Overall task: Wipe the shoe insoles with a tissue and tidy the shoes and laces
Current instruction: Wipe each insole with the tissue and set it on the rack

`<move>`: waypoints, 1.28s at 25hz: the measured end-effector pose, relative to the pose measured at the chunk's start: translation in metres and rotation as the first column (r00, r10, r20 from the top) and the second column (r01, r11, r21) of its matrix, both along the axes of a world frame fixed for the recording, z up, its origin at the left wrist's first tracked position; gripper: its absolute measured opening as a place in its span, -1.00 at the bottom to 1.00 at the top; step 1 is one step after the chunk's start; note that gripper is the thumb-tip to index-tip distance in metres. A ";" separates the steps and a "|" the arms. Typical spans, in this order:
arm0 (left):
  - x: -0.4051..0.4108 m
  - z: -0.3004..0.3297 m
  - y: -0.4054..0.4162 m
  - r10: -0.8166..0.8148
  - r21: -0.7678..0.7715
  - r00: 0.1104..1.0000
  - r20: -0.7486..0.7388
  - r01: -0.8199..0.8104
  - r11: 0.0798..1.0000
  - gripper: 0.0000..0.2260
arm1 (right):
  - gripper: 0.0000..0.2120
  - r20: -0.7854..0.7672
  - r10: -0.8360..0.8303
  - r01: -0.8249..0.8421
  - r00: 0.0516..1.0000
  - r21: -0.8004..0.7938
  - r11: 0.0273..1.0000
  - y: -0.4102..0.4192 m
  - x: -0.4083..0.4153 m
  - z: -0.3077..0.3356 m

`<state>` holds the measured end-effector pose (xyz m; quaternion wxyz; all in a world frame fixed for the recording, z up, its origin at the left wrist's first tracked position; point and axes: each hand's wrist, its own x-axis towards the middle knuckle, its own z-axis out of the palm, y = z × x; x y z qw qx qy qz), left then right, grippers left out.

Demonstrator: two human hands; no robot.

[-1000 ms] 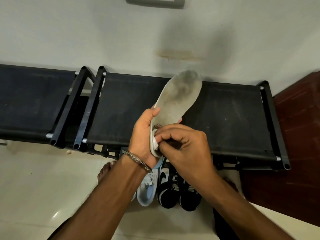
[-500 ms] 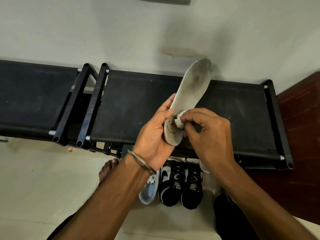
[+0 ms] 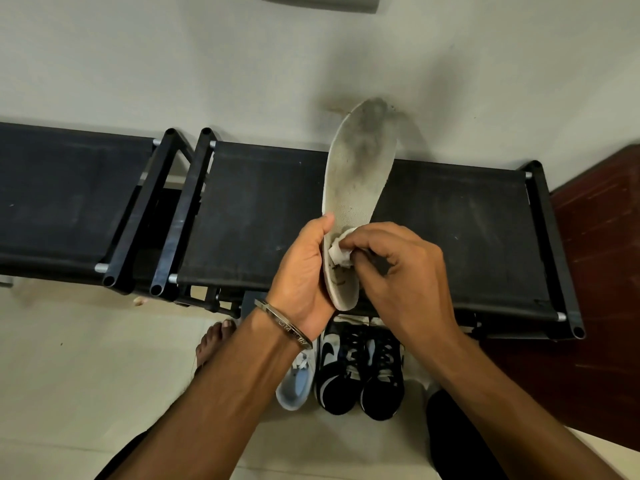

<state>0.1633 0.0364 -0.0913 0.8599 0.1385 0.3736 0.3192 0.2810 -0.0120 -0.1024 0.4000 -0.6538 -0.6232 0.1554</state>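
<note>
A white insole (image 3: 358, 178), grey with dirt at its toe end, stands upright in the middle of the view. My left hand (image 3: 304, 271) grips it by the heel, thumb on the left edge. My right hand (image 3: 398, 268) pinches a small crumpled white tissue (image 3: 339, 251) and presses it against the lower part of the insole. On the floor below my hands stand a pair of black-and-white laced sneakers (image 3: 360, 368) and a light blue-and-white shoe (image 3: 298, 382), partly hidden by my left wrist.
Two black fabric-topped shoe racks (image 3: 450, 237) (image 3: 62, 202) stand side by side against a pale wall. A dark red door or panel (image 3: 602, 271) is at the right. A bare foot (image 3: 211, 344) rests on the tiled floor by the shoes.
The insole has turned to face me more fully and stands more upright. My right hand has kept the tissue rubbing on the heel area, shifting slightly along the insole.
</note>
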 end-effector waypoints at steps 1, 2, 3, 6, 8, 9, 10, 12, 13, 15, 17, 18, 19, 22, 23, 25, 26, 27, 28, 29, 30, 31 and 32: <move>0.000 -0.001 0.000 0.018 -0.001 1.000 -0.008 -0.018 1.000 -0.54 | -0.84 0.005 0.000 0.000 1.000 -0.004 1.000 0.000 -0.001 0.000; 0.001 -0.002 -0.001 0.031 -0.009 0.999 -0.013 -0.032 0.999 -0.54 | -0.84 0.002 0.000 0.000 1.000 -0.010 1.000 0.000 -0.001 0.001; 0.001 -0.002 -0.001 0.039 -0.022 0.999 -0.018 -0.039 0.999 -0.54 | -0.83 -0.015 0.000 0.000 1.000 -0.019 1.000 0.000 -0.001 0.002; 0.001 -0.004 0.001 0.079 -0.041 0.995 -0.053 -0.081 0.996 -0.52 | -0.81 -0.118 0.012 -0.023 0.993 -0.089 0.996 -0.001 -0.004 0.005; -0.001 -0.003 0.004 0.100 -0.037 0.990 -0.101 -0.104 0.994 -0.50 | -0.81 -0.208 0.033 -0.069 0.978 -0.168 0.983 -0.003 -0.007 0.007; -0.002 -0.002 0.006 0.110 -0.035 0.987 -0.116 -0.114 0.993 -0.49 | -0.82 -0.259 0.044 -0.098 0.965 -0.201 0.975 -0.005 -0.009 0.007; -0.003 -0.002 0.007 0.121 -0.034 0.985 -0.122 -0.125 0.992 -0.47 | -0.82 -0.319 0.053 -0.128 0.946 -0.221 0.967 -0.006 -0.012 0.008; -0.003 -0.002 0.009 0.135 -0.030 0.984 -0.115 -0.139 0.990 -0.47 | -0.82 -0.464 0.059 -0.176 0.884 -0.214 0.961 -0.008 -0.017 0.010; -0.002 0.000 0.008 0.130 -0.033 0.985 -0.115 -0.135 0.990 -0.47 | -0.82 -0.525 0.052 -0.181 0.849 -0.197 0.964 -0.008 -0.019 0.011; 0.002 0.002 0.004 0.099 -0.058 0.990 -0.101 -0.105 0.993 -0.46 | -0.82 -0.581 0.022 -0.139 0.814 -0.157 0.978 -0.009 -0.022 0.012; 0.005 0.002 0.000 0.056 -0.070 0.995 -0.087 -0.062 0.996 -0.42 | -0.82 -0.578 -0.010 -0.083 0.816 -0.134 0.987 -0.009 -0.023 0.013; 0.005 0.003 -0.001 0.038 -0.077 0.996 -0.079 -0.044 0.996 -0.40 | -0.82 -0.575 -0.017 -0.073 0.818 -0.133 0.988 -0.008 -0.023 0.013; 0.004 0.003 -0.001 0.024 -0.085 0.997 -0.068 -0.030 0.996 -0.38 | -0.82 -0.574 -0.015 -0.083 0.819 -0.145 0.986 -0.008 -0.022 0.013; -0.002 0.001 0.005 0.044 -0.077 0.995 -0.085 -0.051 0.996 -0.40 | -0.83 -0.552 0.063 -0.227 0.831 -0.234 0.945 -0.006 -0.012 0.014; -0.004 0.001 0.007 0.063 -0.074 0.993 -0.095 -0.070 0.995 -0.42 | -0.84 -0.539 0.111 -0.288 0.835 -0.257 0.923 -0.006 -0.009 0.014; -0.007 0.001 0.009 0.077 -0.076 0.993 -0.094 -0.085 0.993 -0.44 | -0.85 -0.526 0.174 -0.356 0.833 -0.268 0.895 -0.005 -0.008 0.015; -0.007 0.001 0.009 0.071 -0.074 0.993 -0.094 -0.078 0.994 -0.43 | -0.85 -0.518 0.172 -0.342 0.838 -0.253 0.905 -0.006 -0.010 0.015; -0.006 0.001 0.008 0.062 -0.074 0.994 -0.095 -0.069 0.995 -0.42 | -0.85 -0.492 0.150 -0.291 0.858 -0.223 0.930 -0.006 -0.012 0.014; -0.004 0.001 0.006 0.051 -0.080 0.994 -0.094 -0.059 0.995 -0.41 | -0.85 -0.449 0.113 -0.214 0.886 -0.180 0.960 -0.006 -0.015 0.012; -0.003 0.001 0.004 0.041 -0.091 0.996 -0.084 -0.049 0.995 -0.42 | -0.85 -0.407 0.072 -0.137 0.911 -0.133 0.982 -0.007 -0.017 0.010; -0.001 0.002 0.002 0.029 -0.099 0.997 -0.069 -0.036 0.994 -0.42 | -0.86 -0.388 0.032 -0.076 0.921 -0.097 0.992 -0.006 -0.019 0.008; 0.000 0.002 0.001 0.018 -0.103 0.998 -0.053 -0.024 0.994 -0.43 | -0.86 -0.394 0.000 -0.038 0.919 -0.089 0.995 -0.005 -0.019 0.006; 0.000 0.002 0.001 0.015 -0.108 0.999 -0.041 -0.019 0.994 -0.43 | -0.86 -0.425 -0.019 -0.032 0.905 -0.111 0.993 -0.004 -0.017 0.006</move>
